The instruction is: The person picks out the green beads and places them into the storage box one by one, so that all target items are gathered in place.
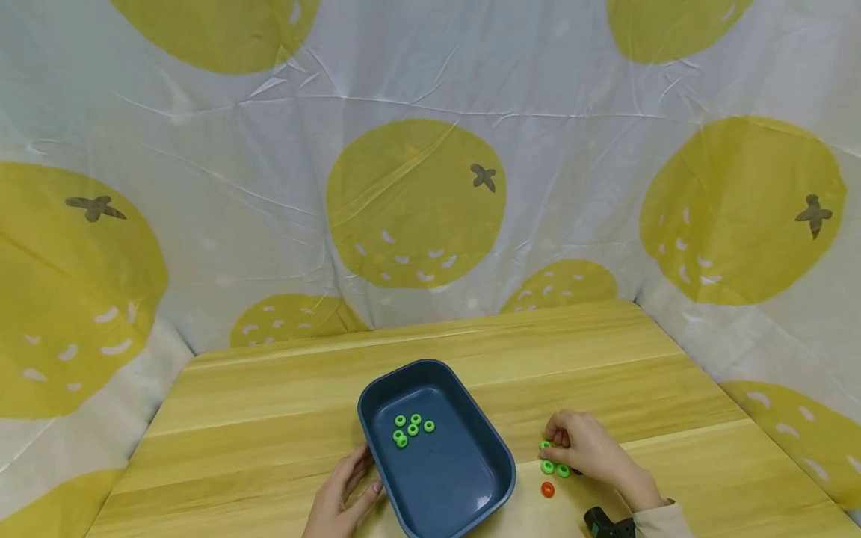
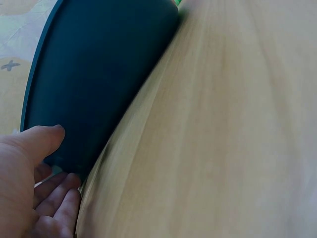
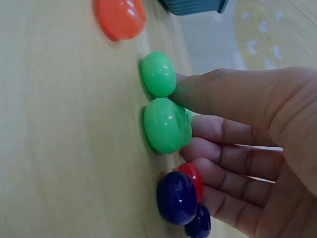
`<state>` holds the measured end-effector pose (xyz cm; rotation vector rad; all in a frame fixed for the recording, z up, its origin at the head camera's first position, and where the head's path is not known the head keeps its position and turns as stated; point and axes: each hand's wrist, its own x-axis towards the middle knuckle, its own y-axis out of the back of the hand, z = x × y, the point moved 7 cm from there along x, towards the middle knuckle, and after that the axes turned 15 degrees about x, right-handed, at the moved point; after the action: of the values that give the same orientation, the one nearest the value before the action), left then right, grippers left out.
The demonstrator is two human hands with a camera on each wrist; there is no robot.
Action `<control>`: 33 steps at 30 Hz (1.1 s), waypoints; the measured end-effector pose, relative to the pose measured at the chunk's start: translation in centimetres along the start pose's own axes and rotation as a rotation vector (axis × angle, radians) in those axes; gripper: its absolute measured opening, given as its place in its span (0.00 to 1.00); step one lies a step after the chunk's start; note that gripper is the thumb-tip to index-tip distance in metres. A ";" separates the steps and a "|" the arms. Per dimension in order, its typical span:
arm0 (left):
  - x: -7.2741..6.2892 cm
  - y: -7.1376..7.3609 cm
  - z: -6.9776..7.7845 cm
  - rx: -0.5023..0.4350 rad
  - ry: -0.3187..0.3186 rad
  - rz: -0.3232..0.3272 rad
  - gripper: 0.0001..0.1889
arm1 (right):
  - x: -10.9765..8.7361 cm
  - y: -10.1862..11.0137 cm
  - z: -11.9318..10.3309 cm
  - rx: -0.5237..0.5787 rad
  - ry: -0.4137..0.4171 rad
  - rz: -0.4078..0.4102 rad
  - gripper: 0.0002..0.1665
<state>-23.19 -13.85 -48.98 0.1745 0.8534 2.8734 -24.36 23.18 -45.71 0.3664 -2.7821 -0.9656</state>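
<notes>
A dark blue rectangular bin (image 1: pixel 457 478) stands on the table, with several green ring-shaped beads (image 1: pixel 412 430) inside. My left hand (image 1: pixel 341 495) rests against the bin's left wall; in the left wrist view the thumb lies on the wall (image 2: pixel 99 84) and the fingers sit low by its base. To the right of the bin, my right hand (image 1: pixel 588 448) pinches a green ring bead (image 1: pixel 544 445) between thumb and index finger. Close by lie two more green beads (image 3: pixel 163 125) and an orange bead (image 1: pixel 548 489). Dark blue beads (image 3: pixel 177 198) and a red bead (image 3: pixel 194 176) sit under the other fingers.
A wooden table (image 1: pixel 282 396) runs back to a white cloth (image 1: pixel 572 172) printed with yellow fruit, which also hangs at both sides. A black device (image 1: pixel 605 521) is strapped at the right wrist, by a light sleeve (image 1: pixel 666 519).
</notes>
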 end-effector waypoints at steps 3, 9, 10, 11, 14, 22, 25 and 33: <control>0.0 0.0 0.0 -0.004 -0.010 0.009 0.32 | 0.0 0.0 0.1 0.004 -0.004 0.005 0.10; 0.1 0.1 0.0 -0.011 -0.026 0.020 0.31 | 0.1 0.0 0.0 -0.003 0.001 0.027 0.09; 0.1 0.1 0.0 -0.012 -0.024 0.018 0.31 | 0.1 0.0 0.0 -0.006 0.001 0.032 0.09; 0.1 0.1 0.0 -0.013 -0.023 0.018 0.31 | 0.1 0.0 0.0 -0.007 0.000 0.036 0.08; 0.1 0.1 -0.1 -0.015 -0.015 0.017 0.31 | 0.1 0.0 -0.1 -0.008 -0.009 0.049 0.08; 0.0 0.0 -0.1 -0.011 -0.018 0.016 0.31 | 0.1 0.0 0.0 -0.006 -0.044 0.078 0.09; 0.0 0.0 -0.1 -0.010 -0.032 0.019 0.30 | 0.0 -0.1 0.0 -0.014 -0.049 0.088 0.09; -0.1 -0.1 0.0 -0.007 -0.030 0.020 0.30 | -0.1 -0.1 0.0 -0.016 -0.058 0.106 0.09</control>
<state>-23.09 -13.84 -49.04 0.2256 0.8403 2.8841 -24.19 23.11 -45.76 0.1900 -2.8109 -0.9879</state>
